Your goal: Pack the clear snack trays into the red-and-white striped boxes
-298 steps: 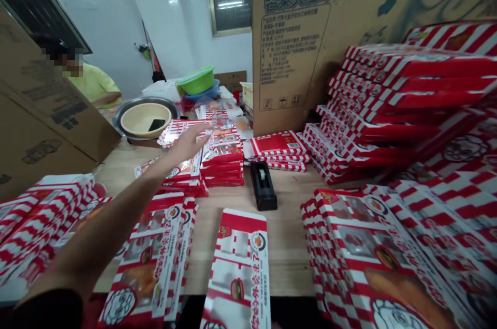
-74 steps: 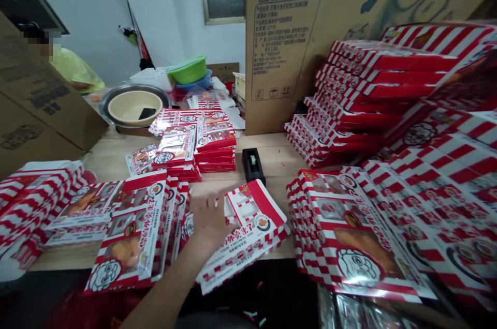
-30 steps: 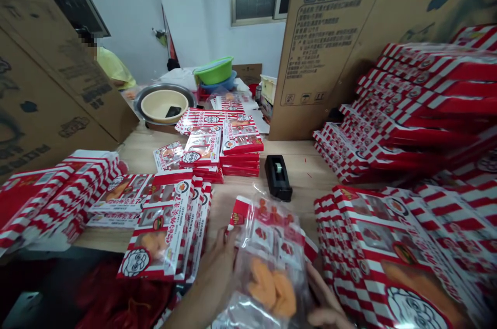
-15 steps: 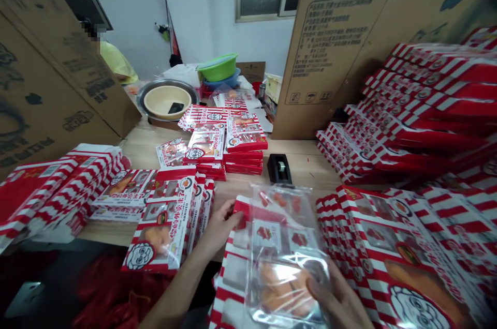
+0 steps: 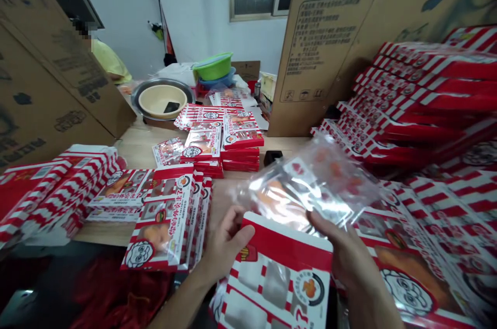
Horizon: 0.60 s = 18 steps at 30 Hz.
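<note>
My left hand [image 5: 223, 243] grips the top left edge of a red-and-white striped window box [image 5: 277, 274], held up in front of me. My right hand [image 5: 347, 256] holds the box's right side and also pinches a clear plastic tray of orange and red sweets [image 5: 310, 189], which sticks up and away above the box's open top. Both hands are closed on these things. The box's window shows empty.
Stacks of filled striped boxes [image 5: 171, 215] lie left of my hands, more at the right [image 5: 411, 111] and centre [image 5: 240, 143]. A black tape dispenser [image 5: 273, 157] sits behind the tray. Large cardboard cartons [image 5: 349, 24] stand behind. A person in yellow [image 5: 108, 60] sits far left near basins [image 5: 163, 100].
The box has been lifted upright toward me. The clear tray that lay over its front now stands above its top edge, tilted to the right.
</note>
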Tool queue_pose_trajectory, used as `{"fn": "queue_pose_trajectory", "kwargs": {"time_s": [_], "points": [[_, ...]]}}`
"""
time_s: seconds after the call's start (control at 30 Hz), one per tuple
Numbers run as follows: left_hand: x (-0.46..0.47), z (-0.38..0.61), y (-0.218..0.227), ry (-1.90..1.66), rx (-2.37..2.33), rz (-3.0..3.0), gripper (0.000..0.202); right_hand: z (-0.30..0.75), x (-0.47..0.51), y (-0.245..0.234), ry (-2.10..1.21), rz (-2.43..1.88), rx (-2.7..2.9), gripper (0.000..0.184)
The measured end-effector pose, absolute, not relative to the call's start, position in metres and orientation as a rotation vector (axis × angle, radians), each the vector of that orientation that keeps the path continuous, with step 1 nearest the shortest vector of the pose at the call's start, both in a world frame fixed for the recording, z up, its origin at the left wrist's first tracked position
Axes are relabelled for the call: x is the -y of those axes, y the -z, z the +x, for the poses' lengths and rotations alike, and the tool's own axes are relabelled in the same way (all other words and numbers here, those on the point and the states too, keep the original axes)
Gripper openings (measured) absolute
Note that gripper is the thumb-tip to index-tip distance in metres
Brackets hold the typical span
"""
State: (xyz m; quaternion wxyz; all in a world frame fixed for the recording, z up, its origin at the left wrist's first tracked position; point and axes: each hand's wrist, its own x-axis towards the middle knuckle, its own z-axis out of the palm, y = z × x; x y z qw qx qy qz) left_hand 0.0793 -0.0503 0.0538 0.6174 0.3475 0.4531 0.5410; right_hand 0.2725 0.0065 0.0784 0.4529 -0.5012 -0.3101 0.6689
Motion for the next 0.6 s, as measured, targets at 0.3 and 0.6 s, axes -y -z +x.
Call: {"fn": "queue_pose_trajectory", "kwargs": {"time_s": [0.3, 0.6], "points": [[0.049, 0.065, -0.053, -1.23, -1.188, 1.095, 0.033, 0.307, 0.007, -0.092, -1.655, -1.401, 1.017, 0.04], [0.044, 0.069, -0.059, -1.047, -1.077, 1.253, 0.026, 0.296, -0.039, -0.117, -0.901, -1.097, 1.039, 0.073]]}}
